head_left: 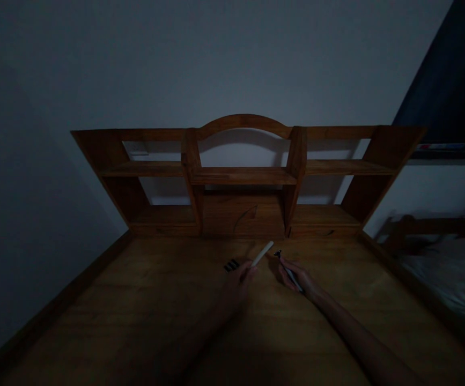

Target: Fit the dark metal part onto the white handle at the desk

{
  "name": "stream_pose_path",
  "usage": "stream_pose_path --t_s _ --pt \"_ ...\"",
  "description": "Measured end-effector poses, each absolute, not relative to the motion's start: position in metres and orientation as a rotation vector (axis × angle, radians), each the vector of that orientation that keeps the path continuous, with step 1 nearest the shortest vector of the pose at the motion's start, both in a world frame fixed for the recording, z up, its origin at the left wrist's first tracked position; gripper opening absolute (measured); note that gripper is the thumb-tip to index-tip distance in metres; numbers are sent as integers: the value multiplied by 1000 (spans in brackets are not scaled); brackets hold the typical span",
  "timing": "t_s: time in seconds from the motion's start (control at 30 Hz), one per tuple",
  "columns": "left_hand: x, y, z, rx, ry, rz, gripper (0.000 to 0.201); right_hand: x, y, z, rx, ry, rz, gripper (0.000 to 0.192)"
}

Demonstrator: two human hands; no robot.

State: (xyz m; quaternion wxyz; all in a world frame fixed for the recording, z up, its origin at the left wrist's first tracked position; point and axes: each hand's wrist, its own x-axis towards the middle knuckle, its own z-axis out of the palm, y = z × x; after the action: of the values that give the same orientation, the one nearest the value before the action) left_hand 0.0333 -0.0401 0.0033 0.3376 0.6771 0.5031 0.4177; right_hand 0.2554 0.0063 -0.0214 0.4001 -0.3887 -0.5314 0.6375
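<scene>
My left hand [241, 275] is closed around the lower end of a flat, pale stick [263, 253], which tilts up to the right. Its exact kind is hard to make out in the dim light. My right hand [295, 275] grips a razor [294, 279]; the small dark head points up and left, and the light-coloured handle runs down through the fingers. A short gap separates the stick's tip from the razor head. Small black pieces [231, 265] lie side by side on the wooden desktop [168, 300], just left of my left hand and partly next to its fingers.
A wooden shelf unit [244, 176] rises along the back of the desk against a pale wall [232, 59]. Raised wooden edges [417, 300] border the desktop at the sides. On the right are a dark window [453, 80] and pale bedding [449, 279].
</scene>
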Motion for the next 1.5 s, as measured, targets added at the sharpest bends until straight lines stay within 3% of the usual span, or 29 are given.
stream_pose_path --t_s 1.5 --pt "29 -43 5 1833 1447 996 37 257 5 -14 -996 -1408 1598 55"
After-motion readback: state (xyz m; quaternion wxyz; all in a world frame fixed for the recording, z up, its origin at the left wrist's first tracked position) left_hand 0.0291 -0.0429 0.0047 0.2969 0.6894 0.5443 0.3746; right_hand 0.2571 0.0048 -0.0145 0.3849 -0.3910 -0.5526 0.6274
